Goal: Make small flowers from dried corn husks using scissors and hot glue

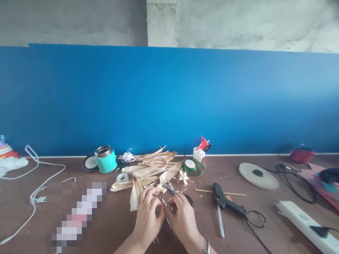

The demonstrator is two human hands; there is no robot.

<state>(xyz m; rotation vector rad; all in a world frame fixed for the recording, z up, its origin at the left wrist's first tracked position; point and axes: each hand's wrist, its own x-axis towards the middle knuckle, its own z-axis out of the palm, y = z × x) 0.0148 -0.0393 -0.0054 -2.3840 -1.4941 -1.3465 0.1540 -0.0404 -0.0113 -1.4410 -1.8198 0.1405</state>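
Observation:
My left hand (148, 212) and my right hand (182, 216) meet low in the middle of the head view, thumbs and forefingers pinched close together. Between the fingertips shows a small pale strip of dried corn husk (168, 222), mostly hidden by the fingers. Just beyond the hands lies a pair of scissors (171, 187), partly covered by my right hand. A heap of dried corn husks (153, 165) spreads behind, with one wide husk (136, 194) beside my left hand. A pale husk flower (183, 177) lies at the heap's right.
Right of my hands are a black glue gun (225, 200) with a clear stick and a wooden stick (235, 194). Green ribbon (190, 166), a turquoise jar (106, 161) and a white cup (198, 154) stand behind. A power strip (304, 220) and a white cable (33, 197) lie farther out.

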